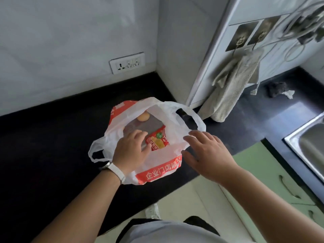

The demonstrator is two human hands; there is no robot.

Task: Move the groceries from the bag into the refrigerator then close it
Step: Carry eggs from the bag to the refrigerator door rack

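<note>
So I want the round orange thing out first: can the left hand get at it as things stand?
Probably yes. The left hand is already inside the open bag, and the round orange item lies uncovered at the far side, with nothing on top of it.

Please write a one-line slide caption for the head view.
Left hand reaches into the open grocery bag on the dark counter; right hand hovers at its rim.

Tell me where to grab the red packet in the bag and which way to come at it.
Probably grip the red packet by its near edge, coming from above through the bag's open mouth. It lies flat, face up, and the left hand is already beside it; the right hand is at the rim.
</note>
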